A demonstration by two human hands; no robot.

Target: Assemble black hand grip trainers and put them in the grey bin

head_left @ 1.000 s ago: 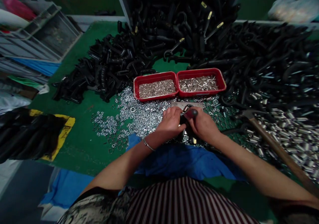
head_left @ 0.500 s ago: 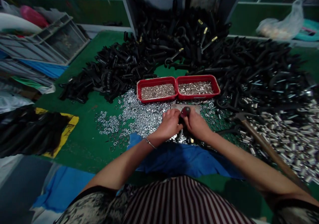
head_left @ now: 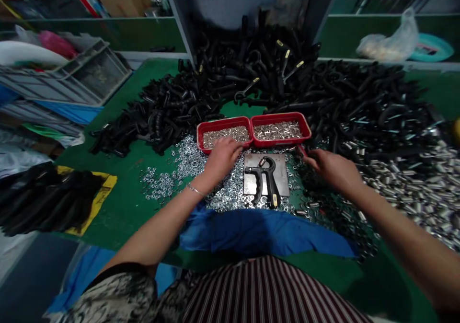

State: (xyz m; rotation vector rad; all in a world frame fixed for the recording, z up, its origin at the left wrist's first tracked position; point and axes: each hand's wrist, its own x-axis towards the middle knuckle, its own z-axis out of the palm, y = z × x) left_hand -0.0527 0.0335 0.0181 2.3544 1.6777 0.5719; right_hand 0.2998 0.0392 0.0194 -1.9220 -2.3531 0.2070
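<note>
Right hand (head_left: 332, 169) — fingertip contents indistinct

A black hand grip (head_left: 264, 181) lies flat on a small grey metal plate (head_left: 283, 169). Its two handles point toward the wearer and its looped end points away. Just beyond the plate, a left red tray (head_left: 200, 138) and a right red tray (head_left: 276, 142) sit side by side, touching. Each holds small silvery parts. Loose silver washers (head_left: 187, 162) surround the plate.
</note>
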